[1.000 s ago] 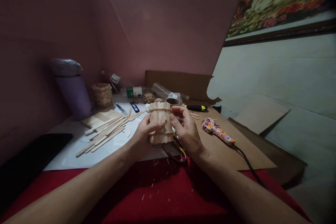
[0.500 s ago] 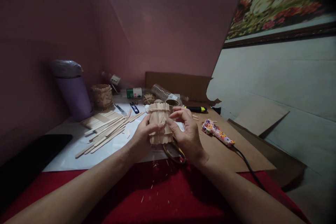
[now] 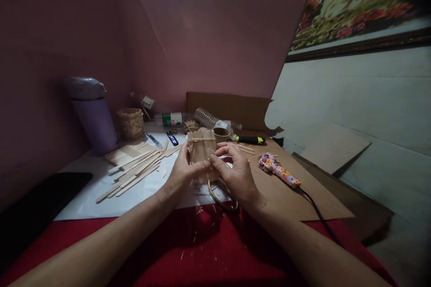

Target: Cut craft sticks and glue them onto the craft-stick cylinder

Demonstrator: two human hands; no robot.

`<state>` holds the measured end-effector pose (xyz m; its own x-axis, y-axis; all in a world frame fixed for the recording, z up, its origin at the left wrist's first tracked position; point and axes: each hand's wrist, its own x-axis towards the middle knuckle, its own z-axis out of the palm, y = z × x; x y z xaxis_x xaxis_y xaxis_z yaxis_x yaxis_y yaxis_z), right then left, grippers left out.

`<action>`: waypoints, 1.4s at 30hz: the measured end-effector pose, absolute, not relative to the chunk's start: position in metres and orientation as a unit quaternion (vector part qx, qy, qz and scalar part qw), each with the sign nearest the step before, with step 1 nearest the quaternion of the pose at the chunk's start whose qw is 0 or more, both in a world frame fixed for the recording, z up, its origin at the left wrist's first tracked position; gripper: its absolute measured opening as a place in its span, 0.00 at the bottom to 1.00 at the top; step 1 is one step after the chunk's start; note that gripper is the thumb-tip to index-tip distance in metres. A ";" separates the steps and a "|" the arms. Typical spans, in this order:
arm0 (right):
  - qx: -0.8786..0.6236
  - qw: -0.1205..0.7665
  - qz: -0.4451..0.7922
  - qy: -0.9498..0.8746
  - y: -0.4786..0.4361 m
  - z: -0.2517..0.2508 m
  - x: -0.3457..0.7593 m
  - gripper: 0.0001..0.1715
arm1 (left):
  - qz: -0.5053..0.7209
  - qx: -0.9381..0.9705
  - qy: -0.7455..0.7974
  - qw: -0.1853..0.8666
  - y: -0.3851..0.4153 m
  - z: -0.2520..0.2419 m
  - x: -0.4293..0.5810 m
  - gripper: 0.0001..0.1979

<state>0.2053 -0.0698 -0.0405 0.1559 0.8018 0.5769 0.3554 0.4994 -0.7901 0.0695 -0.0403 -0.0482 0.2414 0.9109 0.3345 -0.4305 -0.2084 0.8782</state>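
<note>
A small pot covered in upright craft sticks (image 3: 202, 149), with a twine band around its upper part, is held up over the front of the white sheet. My left hand (image 3: 180, 174) grips it from the left, its thumb lying across the front. At the right side, my right hand (image 3: 238, 178) is closed with thumb and fingertips against the pot's edge. Whether a small wood piece sits between those fingertips is too small to tell. Below the pot lies a pair of scissors (image 3: 215, 196), partly hidden by the pot and my right hand.
Loose craft sticks (image 3: 138, 172) lie left on the white sheet (image 3: 79, 202). Behind are a finished-looking stick pot (image 3: 130, 124), a purple tumbler (image 3: 94, 121), plastic bottles (image 3: 210, 119), twine (image 3: 191, 126) and a tape roll (image 3: 222, 134). A flower-patterned glue gun (image 3: 279, 170) with a cord rests on cardboard (image 3: 313, 202).
The pot has shifted slightly left and turned in my hands, so the wood chips on its front no longer show. My right fingertips have closed in toward its edge. More of the scissors' handle shows.
</note>
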 end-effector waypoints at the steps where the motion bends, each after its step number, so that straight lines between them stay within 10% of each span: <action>1: -0.467 0.602 0.202 -0.616 -0.069 -0.041 0.206 0.10 | 0.572 0.527 0.227 0.586 -0.040 -0.049 0.069 0.29; 42: -0.401 0.670 0.220 -0.584 -0.069 -0.038 0.207 0.02 | 0.502 0.419 0.213 0.726 -0.049 -0.031 0.069 0.23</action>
<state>0.2074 -0.0693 -0.0383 0.2202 0.7634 0.6072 0.1738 0.5818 -0.7945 0.0690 -0.0494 -0.0314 0.4059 0.9072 0.1107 -0.5498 0.1456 0.8225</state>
